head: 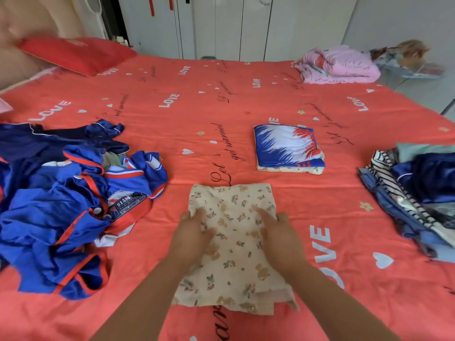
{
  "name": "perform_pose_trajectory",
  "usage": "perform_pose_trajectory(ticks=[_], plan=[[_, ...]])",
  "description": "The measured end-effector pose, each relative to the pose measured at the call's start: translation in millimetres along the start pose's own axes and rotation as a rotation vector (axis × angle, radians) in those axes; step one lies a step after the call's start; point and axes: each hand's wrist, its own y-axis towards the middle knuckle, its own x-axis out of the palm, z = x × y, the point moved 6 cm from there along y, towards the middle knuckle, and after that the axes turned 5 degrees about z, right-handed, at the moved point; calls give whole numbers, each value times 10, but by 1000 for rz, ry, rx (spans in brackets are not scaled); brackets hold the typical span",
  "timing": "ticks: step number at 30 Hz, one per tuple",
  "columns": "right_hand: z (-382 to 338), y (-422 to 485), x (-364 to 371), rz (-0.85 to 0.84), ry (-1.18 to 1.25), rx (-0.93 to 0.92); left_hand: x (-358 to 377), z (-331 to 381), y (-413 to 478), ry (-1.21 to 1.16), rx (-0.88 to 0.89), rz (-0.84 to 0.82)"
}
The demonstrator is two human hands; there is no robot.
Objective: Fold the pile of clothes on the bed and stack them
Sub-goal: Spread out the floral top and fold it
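Left hand (194, 232) and right hand (279, 233) flat, fingers straight, pressing floral garment (234, 264) at bed (197, 99) front-centre. Suggest: smooth outward, square edges, halve it, then onto folded stack (288, 148).

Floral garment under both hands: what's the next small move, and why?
Probably fold the near end of the floral garment over to its far edge. It lies as a long flat strip, the left hand and right hand press across its middle, and the folded stack beyond looks shorter.
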Motion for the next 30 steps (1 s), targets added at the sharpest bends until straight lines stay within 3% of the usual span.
perform_pose_trajectory(ticks=[11,24,26,30], plan=[[577,621,-1018,143,-112,9,-6,1211,555,-69,171,30],[1201,2553,-1528,363,-185,-38,316,2267,2370,-103,288,147],[1385,2858,-1413,344,-159,13,515,2262,2708,-82,277,109],[1832,3246,-920,122,-213,208,1077,2025,3184,151,199,-32]])
